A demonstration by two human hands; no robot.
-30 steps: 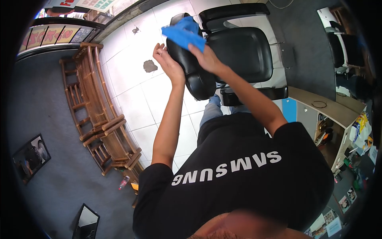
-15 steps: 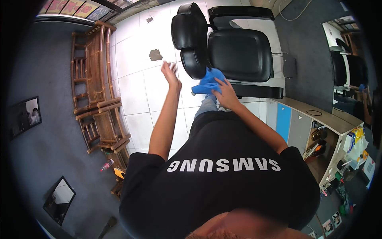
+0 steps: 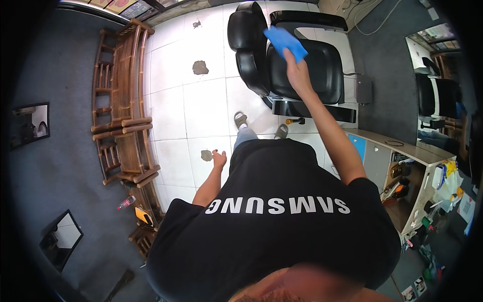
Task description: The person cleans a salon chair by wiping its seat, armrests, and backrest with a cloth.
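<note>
Blue cloth (image 3: pixel 285 44) sits clasped in the right grip (image 3: pixel 298 71), the black chair (image 3: pixel 324 73) just beyond. The left grip (image 3: pixel 219 159), loosely open, is well apart, white tiles (image 3: pixel 206 113) beneath it.

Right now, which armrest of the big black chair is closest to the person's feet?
The near armrest, just beyond the right sandal; the far armrest is on the seat's other side.
</note>
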